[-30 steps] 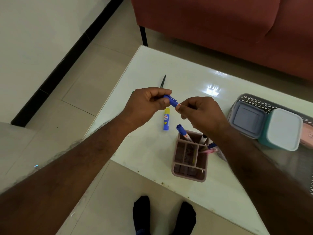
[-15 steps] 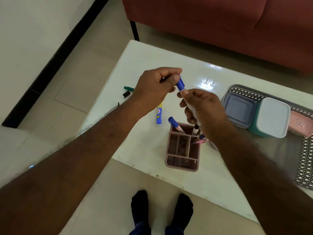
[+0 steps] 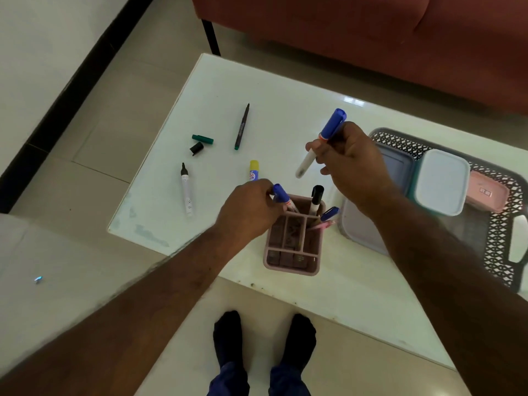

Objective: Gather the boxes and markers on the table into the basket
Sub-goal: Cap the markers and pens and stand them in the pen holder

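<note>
Right hand [image 3: 350,164]: I see it pinching the blue-capped marker [image 3: 320,144] above the counter [image 3: 285,90], long axis diagonal, cap up and away, white end down-left.
Left hand [image 3: 248,208]: I see it gripping a second blue marker [image 3: 281,195] in the pink holder [image 3: 291,250].
Basket [image 3: 497,241]: right, holding boxes.

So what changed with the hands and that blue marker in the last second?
The left hand let go of the blue-capped marker and dropped to another marker in the pink holder. The right hand now holds the capped marker alone, lifted. The boxes stay in the basket.
</note>
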A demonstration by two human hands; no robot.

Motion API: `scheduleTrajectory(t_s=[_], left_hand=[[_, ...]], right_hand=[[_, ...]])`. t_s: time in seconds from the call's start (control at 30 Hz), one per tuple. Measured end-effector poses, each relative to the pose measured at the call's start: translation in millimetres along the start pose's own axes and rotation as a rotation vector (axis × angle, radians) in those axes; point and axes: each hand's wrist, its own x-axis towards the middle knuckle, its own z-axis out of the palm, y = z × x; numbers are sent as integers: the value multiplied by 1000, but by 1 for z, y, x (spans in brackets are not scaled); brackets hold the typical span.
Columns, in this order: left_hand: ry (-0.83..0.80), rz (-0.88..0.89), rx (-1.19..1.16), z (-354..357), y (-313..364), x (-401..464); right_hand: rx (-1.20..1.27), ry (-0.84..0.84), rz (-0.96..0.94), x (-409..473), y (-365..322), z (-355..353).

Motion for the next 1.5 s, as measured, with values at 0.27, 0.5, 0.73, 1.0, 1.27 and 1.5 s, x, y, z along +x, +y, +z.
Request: scheduleTrajectory(t_s=[0.27,0.5,0.73,1.0,1.27,1.5], left_hand=[[121,184,-45,20,29,-13],[276,208,-107,57,45,-37],[346,249,-69,61,38,-45],[393,195,-175,55,22,-41],[396,225,-97,41,1,-26],[363,292,-37,46,1,-20]], right_hand=[[-40,-36,-64,6,-6,-10],[-291,-215,-145,12,-15,-13],[-659,-461,-117,12,-6,4],[-626,-507,-63,9,8,7],[-654,-586,-105,8,7,-2],[-729,-624,-103,12,0,-4]])
